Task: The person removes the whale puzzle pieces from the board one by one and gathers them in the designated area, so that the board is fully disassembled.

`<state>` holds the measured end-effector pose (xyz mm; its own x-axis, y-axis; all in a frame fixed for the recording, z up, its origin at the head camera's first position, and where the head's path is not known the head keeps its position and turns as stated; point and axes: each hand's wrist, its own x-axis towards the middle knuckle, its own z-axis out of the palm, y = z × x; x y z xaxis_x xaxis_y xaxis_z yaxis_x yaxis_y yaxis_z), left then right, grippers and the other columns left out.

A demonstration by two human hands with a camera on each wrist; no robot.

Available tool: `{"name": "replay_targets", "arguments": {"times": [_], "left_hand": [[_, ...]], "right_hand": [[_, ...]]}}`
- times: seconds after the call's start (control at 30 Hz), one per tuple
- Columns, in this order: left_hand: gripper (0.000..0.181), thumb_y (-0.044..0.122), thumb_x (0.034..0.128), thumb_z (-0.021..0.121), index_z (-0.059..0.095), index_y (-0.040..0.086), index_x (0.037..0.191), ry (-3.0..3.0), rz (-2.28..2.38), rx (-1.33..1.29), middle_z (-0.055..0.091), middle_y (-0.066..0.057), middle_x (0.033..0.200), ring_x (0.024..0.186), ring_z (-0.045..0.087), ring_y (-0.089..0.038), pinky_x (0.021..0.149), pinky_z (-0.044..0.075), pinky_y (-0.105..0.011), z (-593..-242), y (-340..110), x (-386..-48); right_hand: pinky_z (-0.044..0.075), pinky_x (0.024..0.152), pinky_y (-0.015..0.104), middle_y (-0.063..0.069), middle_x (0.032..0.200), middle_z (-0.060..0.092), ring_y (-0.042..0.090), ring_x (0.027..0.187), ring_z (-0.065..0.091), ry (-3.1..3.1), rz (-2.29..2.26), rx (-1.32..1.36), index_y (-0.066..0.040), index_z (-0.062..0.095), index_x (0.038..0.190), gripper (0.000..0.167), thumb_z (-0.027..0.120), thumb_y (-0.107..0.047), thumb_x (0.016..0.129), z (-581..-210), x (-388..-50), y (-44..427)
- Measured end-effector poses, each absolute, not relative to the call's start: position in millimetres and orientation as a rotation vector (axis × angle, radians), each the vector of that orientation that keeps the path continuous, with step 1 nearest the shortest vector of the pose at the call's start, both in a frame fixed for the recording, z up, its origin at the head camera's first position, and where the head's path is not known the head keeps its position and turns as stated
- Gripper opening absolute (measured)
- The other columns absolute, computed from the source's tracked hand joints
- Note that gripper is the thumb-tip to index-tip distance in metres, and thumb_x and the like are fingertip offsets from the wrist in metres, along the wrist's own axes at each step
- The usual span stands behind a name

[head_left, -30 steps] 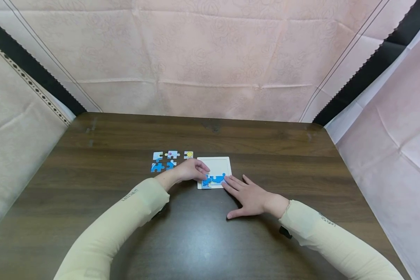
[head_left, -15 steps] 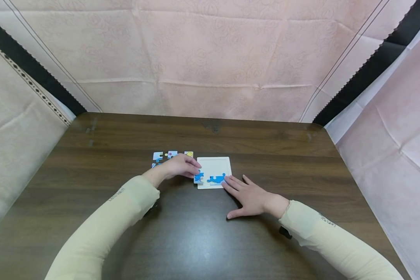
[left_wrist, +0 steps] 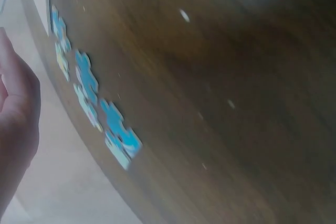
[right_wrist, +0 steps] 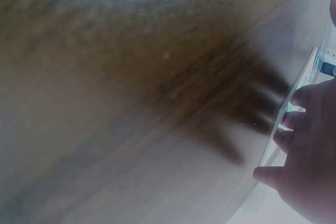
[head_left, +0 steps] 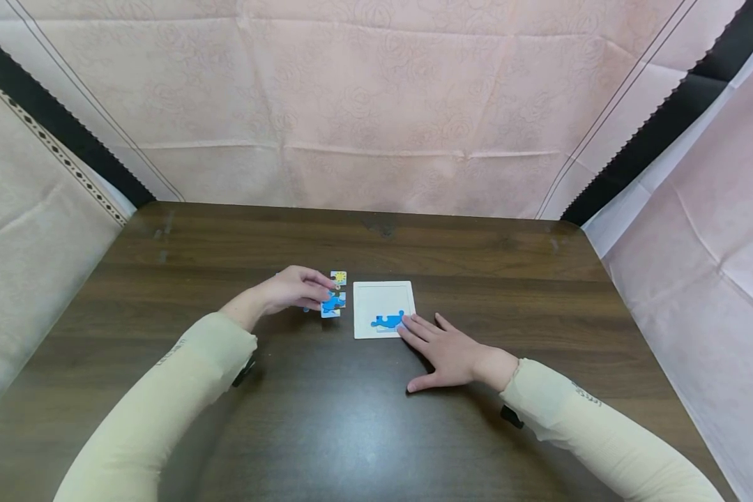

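Note:
In the head view my left hand [head_left: 298,287] is just left of a blue jigsaw piece [head_left: 332,305], its fingers loosely bent. The piece lies on the table below a sun piece [head_left: 338,277]. Several other jigsaw pieces, mostly covered by this hand in the head view, lie flat in pairs in the left wrist view, such as a blue piece [left_wrist: 86,74]. No piece shows between the left fingers. My right hand [head_left: 448,354] lies with spread fingers, its fingertips at the white puzzle tray's [head_left: 383,296] lower right corner, beside blue puzzle pieces [head_left: 387,321] inside it.
A brown wooden table [head_left: 364,418] carries everything. Pale patterned cloth [head_left: 364,104] hangs behind its far edge and along both sides. Sleeves cover both forearms, and a dark band shows at each wrist.
My left hand has moved left, carrying a blue jigsaw piece out of the tray's lower left onto the table and letting it go. The right hand and tray have stayed put.

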<state>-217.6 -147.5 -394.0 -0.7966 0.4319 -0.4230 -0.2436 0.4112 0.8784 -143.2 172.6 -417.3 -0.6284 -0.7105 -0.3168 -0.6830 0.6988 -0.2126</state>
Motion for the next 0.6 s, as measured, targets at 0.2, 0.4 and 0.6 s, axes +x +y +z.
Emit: {"name": "replay_targets", "arguments": {"times": [0.2,0.4,0.6], "left_hand": [[0.046,0.012,0.0898,0.061,0.047,-0.008,0.129,2.031,1.425,0.133,0.058,-0.015,0.114,0.087,0.063,-0.012,0.085,0.055,-0.031,-395,-169,-217],[0.046,0.011,0.0919,0.058,0.043,-0.009,0.131,2.020,1.408,0.078,0.056,-0.012,0.113,0.089,0.061,-0.011,0.086,0.054,-0.030,-397,-192,-213],[0.050,0.014,0.0922,0.058,0.041,-0.009,0.133,2.009,1.398,0.056,0.054,-0.014,0.117,0.092,0.061,-0.012,0.088,0.053,-0.032,-402,-213,-208]], "right_hand": [[0.010,0.115,0.058,0.009,0.158,0.014,0.025,0.146,0.011,2.532,-0.102,-1.087,-0.013,0.020,0.150,0.094,0.050,-0.069,0.081,-417,-143,173],[0.009,0.116,0.057,0.008,0.158,0.014,0.025,0.146,0.011,2.533,-0.101,-1.090,-0.013,0.020,0.150,0.094,0.050,-0.069,0.081,-418,-143,173],[0.009,0.116,0.057,0.008,0.158,0.014,0.025,0.146,0.011,2.534,-0.102,-1.084,-0.013,0.020,0.150,0.094,0.050,-0.069,0.081,-417,-143,173]]}}
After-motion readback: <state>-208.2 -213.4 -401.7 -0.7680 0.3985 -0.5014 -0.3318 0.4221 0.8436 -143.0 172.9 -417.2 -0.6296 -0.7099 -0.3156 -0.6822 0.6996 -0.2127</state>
